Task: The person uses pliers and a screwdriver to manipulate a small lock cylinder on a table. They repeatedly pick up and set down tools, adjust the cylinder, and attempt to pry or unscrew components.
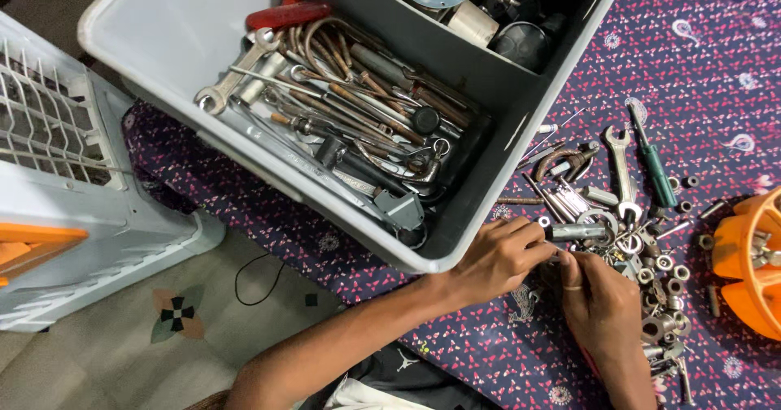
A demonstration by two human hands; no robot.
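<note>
My left hand [498, 257] and my right hand [600, 303] meet over a purple patterned cloth [708, 68], beside a heap of small metal parts [655, 272]: nuts, washers, bolts. The fingertips of both hands pinch at something small and metallic between them, next to a short steel cylinder [576, 232]; what it is stays hidden by the fingers. A ring shows on one finger of my right hand. The left hand lies against the corner of a grey plastic bin [163, 28].
The grey bin holds spanners, pliers, a red-handled tool [289, 15] and rusty rods; its far compartment has discs and cans. On the cloth lie an open spanner [621, 162] and a green-handled screwdriver [656, 166]. An orange container [752, 259] stands at right, a white-and-orange appliance [57, 174] at left.
</note>
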